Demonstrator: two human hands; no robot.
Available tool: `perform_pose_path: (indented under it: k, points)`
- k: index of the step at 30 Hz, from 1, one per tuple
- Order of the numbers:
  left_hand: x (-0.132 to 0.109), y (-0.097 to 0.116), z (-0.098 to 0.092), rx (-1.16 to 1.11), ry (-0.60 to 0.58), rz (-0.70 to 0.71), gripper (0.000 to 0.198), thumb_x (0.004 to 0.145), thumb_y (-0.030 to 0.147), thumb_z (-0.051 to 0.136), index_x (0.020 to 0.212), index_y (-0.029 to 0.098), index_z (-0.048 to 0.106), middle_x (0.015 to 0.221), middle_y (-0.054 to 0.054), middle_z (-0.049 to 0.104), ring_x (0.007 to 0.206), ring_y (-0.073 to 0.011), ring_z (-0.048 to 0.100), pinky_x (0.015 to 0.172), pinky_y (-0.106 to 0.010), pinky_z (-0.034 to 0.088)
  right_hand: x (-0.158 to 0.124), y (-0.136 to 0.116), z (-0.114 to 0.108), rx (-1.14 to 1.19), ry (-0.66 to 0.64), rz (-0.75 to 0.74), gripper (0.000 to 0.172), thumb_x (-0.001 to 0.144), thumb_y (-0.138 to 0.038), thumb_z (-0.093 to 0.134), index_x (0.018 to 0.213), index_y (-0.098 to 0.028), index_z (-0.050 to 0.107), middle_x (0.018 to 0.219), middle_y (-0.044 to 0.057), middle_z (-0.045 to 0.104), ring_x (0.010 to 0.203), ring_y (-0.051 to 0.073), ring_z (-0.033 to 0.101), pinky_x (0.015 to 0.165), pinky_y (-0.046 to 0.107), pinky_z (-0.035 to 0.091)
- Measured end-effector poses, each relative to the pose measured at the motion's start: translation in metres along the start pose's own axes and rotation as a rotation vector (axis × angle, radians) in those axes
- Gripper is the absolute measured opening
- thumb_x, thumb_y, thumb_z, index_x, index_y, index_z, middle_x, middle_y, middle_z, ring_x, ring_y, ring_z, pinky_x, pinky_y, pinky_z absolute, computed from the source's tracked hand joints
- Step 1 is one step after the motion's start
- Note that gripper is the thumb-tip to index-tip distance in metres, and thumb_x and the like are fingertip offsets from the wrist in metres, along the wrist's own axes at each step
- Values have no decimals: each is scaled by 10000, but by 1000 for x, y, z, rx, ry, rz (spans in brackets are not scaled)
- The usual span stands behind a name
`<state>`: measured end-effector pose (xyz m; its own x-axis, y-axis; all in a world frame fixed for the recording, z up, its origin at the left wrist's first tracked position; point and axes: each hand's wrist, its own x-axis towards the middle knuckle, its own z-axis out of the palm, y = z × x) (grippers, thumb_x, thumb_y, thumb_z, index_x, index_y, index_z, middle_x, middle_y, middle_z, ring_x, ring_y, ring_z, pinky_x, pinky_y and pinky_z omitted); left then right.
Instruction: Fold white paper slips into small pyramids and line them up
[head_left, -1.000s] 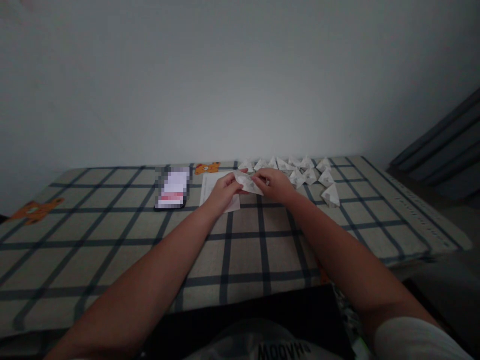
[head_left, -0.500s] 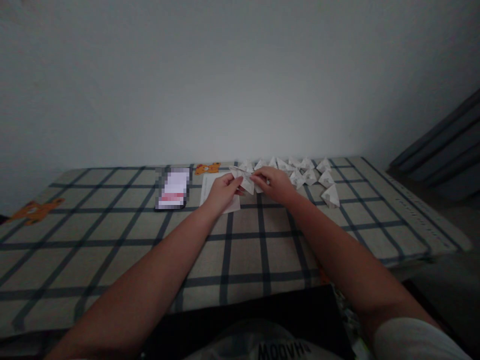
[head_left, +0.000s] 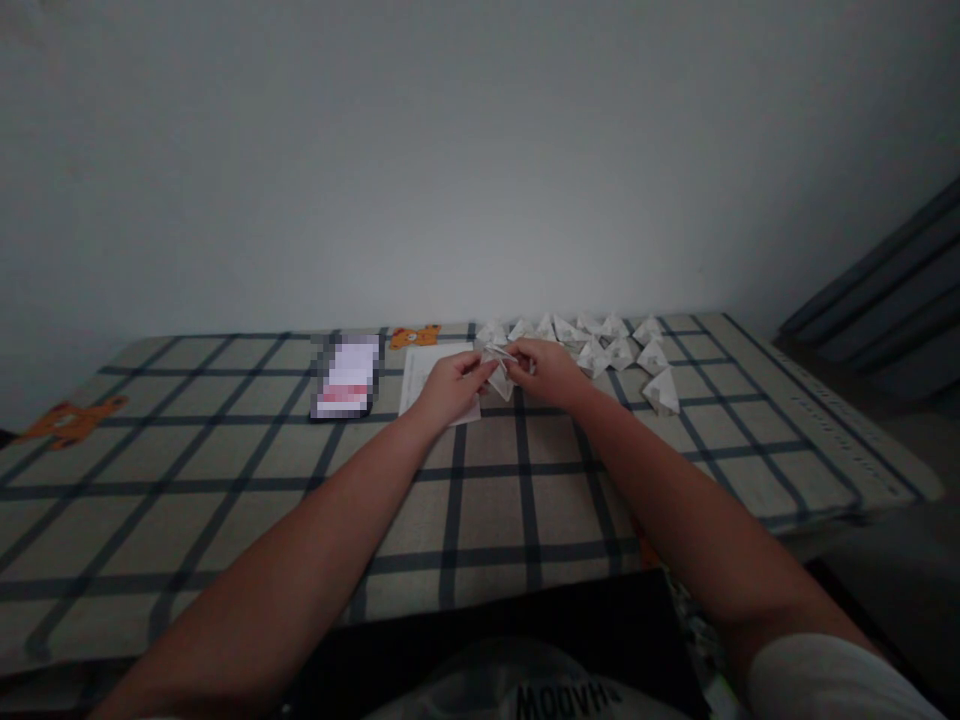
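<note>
My L hand (head_left: 448, 388) & R hand (head_left: 551, 372) both pinch one folded paper (head_left: 500, 384) btwn them; flat sheet (head_left: 422, 365) nr L hand, white folded pcs (head_left: 620, 352) nr R.

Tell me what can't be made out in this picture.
Head view, phone: screen content, blurred into blocks.
Head view, folded paper: pinched parts, hidden by the left hand and right hand.
Head view, flat sheet: partly covered by the left hand; print too small.
Head view, dark fabric: cut off by the right edge.

phone (head_left: 349, 375) lying on checked tablecloth (head_left: 487, 510), grey wall (head_left: 450, 150), dark pleated fabric (head_left: 889, 262)
</note>
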<state>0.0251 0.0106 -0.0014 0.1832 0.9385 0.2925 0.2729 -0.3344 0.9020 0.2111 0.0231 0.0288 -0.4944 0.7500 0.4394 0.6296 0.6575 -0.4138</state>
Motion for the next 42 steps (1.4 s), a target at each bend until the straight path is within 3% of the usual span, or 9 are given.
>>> perform_pose_path:
  k: [5,8,14,27,36,42]
  points:
    - [-1,1,-2,87,58,31,293,795,449,609,832,169,686,696,-2,632,606,-143,561,592,-251,409,0,-5,0,-85,58,63,154,785,-307,561,781,-171,632,689,10,600,611,116,476,586,237,290]
    - [-2,2,-2,169,82,55,264,815,417,583,834,173,684,702,-3,626,645,-150,564,616,-252,414,0,-7,0,-74,21,57,172,803,-318,546,806,-177,645,695,10,609,620,118,484,581,237,282]
    - [-2,4,0,181,19,66,268,823,384,570,930,170,691,837,-35,666,740,-174,580,675,-264,441,0,-5,1,-107,-14,11,169,797,-288,535,748,-174,650,670,12,601,611,121,463,574,241,262]
    - [0,14,-7,254,-31,153,225,837,346,524,781,187,673,763,-36,608,789,-193,539,748,-287,415,1,-5,-1,-137,-37,61,186,794,-300,537,761,-176,671,671,20,615,614,129,474,558,251,243]
    - [7,-10,3,-234,-98,-165,192,711,303,597,865,190,620,725,-1,594,580,-138,507,560,-259,385,1,-7,-2,-158,-34,56,172,777,-292,548,761,-176,674,666,19,618,610,129,472,568,255,251]
    - [6,-7,10,-575,-105,-248,215,611,206,601,825,179,609,815,-15,643,716,-158,588,640,-270,442,1,-6,-1,-128,-47,14,158,769,-275,549,747,-169,664,667,18,611,611,126,457,575,252,250]
